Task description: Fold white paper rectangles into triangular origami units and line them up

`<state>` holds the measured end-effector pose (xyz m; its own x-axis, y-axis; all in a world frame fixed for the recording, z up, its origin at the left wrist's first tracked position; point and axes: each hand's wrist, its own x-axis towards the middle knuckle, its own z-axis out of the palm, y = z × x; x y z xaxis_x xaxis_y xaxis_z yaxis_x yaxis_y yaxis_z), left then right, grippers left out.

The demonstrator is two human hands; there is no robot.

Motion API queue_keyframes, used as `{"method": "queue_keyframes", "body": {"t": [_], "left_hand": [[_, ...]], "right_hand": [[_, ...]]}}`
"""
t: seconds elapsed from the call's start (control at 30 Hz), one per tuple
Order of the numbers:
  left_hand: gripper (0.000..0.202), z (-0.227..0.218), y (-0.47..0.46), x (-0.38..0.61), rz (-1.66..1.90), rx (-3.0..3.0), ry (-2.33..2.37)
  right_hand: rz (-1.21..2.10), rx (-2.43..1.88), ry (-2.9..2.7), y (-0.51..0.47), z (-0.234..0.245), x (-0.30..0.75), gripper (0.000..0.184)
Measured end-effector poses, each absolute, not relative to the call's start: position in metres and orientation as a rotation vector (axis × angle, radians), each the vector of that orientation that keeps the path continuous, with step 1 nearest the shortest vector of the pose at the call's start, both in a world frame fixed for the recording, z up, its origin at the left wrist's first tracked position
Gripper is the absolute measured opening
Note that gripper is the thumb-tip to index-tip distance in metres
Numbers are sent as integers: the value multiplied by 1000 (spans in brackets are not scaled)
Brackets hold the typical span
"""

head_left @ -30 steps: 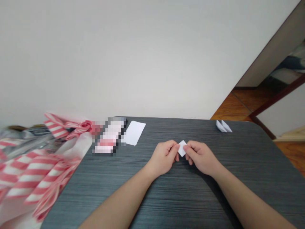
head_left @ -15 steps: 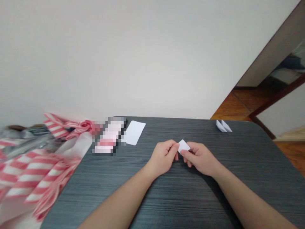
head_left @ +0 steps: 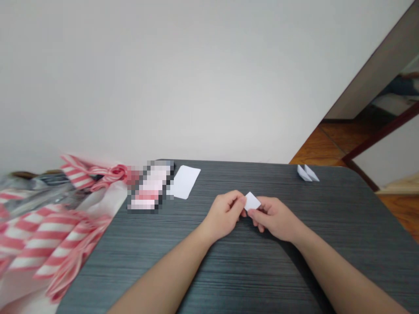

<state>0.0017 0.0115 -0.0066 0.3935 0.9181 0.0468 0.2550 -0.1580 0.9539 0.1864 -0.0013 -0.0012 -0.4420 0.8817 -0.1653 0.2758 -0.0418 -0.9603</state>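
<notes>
A small folded piece of white paper is held between both hands just above the dark grey table, near its middle. My left hand pinches the paper's left corner with curled fingers. My right hand grips its lower right side with thumb and fingers closed. Both forearms reach in from the bottom of the head view.
A flat white sheet lies at the table's far left beside a blurred pink and dark object. A small folded white paper shape sits at the far right edge. Pink-and-white striped bags crowd the left side.
The paper has tilted from a diamond standing on its corner to lying more to the right, and my right fingers have shifted along its lower edge. Hands stay in place.
</notes>
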Motion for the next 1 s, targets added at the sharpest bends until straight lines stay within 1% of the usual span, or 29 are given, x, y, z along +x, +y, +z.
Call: {"method": "queue_keyframes", "body": {"t": [0.17,0.27,0.33,0.43,0.53,0.63,0.8,1.0], "left_hand": [[31,-8,12,2,847,1625,1060],[31,-10,13,1,859,1563,1078],[31,-12,14,1,873,1495,1085],[32,-14,15,1,884,1403,1085],[32,-14,16,2,884,1387,1072],[31,-14,15,2,877,1415,1067],[31,-14,15,1,830,1418,1073],[32,-11,16,2,806,1424,1056]], "right_hand": [[1533,-1226,-1718,-3,-8,184,16],[1489,-1217,-1698,-2,-12,184,12],[1439,-1169,-1639,-1,-15,186,6],[1345,-1112,-1610,1,-19,189,22],[1273,-1065,-1650,1,-22,191,26],[1174,-1017,-1710,1,-22,193,23],[915,-965,-1906,5,-17,195,9],[785,-986,-1916,4,-14,193,3]]}}
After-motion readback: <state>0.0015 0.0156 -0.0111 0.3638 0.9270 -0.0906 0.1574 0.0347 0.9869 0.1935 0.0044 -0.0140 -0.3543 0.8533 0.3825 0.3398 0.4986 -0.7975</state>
